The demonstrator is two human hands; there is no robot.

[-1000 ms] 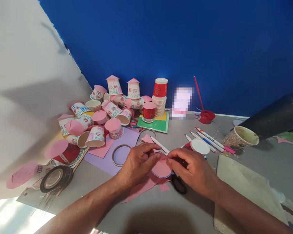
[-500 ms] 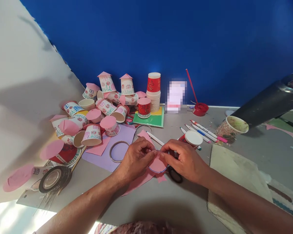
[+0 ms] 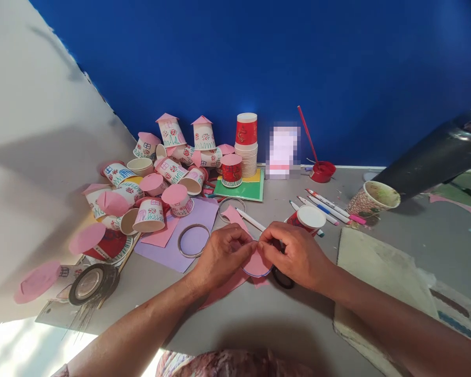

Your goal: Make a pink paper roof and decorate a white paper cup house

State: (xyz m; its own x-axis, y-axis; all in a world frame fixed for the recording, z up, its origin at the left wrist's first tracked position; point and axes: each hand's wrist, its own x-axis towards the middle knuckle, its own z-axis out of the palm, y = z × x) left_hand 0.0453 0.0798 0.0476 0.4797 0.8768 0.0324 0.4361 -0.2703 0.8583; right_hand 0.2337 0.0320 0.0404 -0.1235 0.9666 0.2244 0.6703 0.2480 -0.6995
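Observation:
A round pink paper disc (image 3: 258,263) with a blue outline is pinched at its upper edge between both hands. My left hand (image 3: 224,256) is closed on its left side, thumb and fingertips together. My right hand (image 3: 296,256) grips the same edge from the right, its thumb close to the left one. Below the hands lie pink paper scraps (image 3: 225,289). Partly hidden behind my right hand are black scissor handles (image 3: 283,278). A red and white paper cup (image 3: 306,218) stands just beyond that hand.
Many decorated paper cups with pink paper roofs (image 3: 176,199) crowd the left. A purple sheet (image 3: 163,257), tape ring (image 3: 193,241) and black tape roll (image 3: 88,285) lie nearby. Stacked cups (image 3: 246,144) stand behind. Markers (image 3: 325,207), a patterned cup (image 3: 374,198) and a cloth (image 3: 371,272) are right.
Both hands stay pinched on the pink disc's edge and have drawn slightly closer together. The view has shifted a little; the objects on the table look unmoved.

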